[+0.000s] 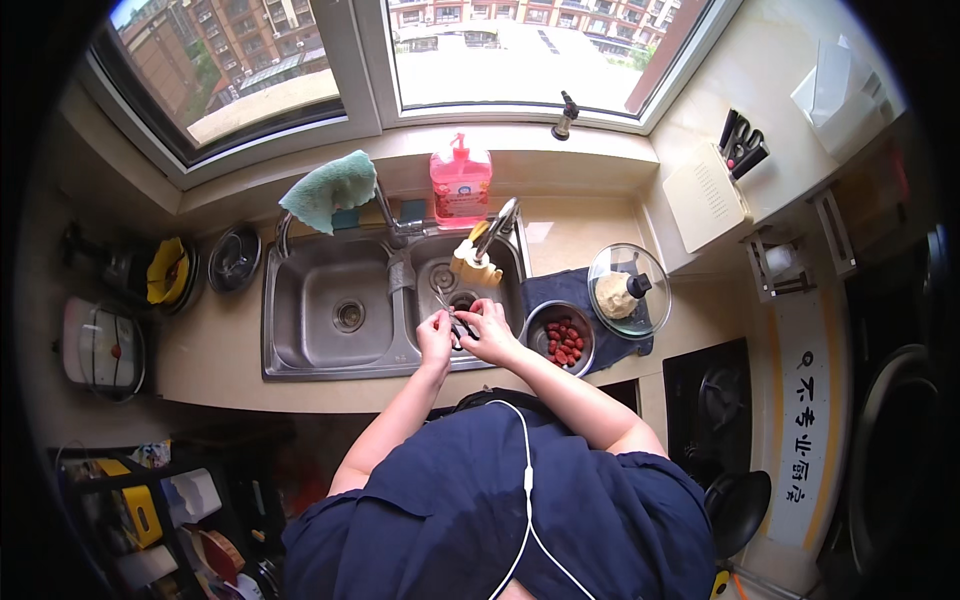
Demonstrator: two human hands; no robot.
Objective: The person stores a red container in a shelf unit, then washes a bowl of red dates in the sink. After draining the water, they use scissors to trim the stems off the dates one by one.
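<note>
Over the front of the right sink basin, both hands are close together. My right hand [489, 335] grips a pair of scissors [454, 328] with dark handles, its blades pointing away from me towards the drain. My left hand [435, 337] is closed beside the blades, and a speck of red shows between its fingers; most of that small thing is hidden. Just right of my right hand, a metal bowl [531, 341] holds several red dates [564, 341]. The double stainless-steel sink [307, 300] lies before me.
A glass lid [654, 319] covers pale dough [615, 295] on a dark cloth [547, 286]. The faucet [508, 215] and a yellow-handled tool holder [475, 268] stand by the right basin. Behind are a pink soap bottle [460, 187] and a green towel [330, 189]. A knife block [707, 199] is right.
</note>
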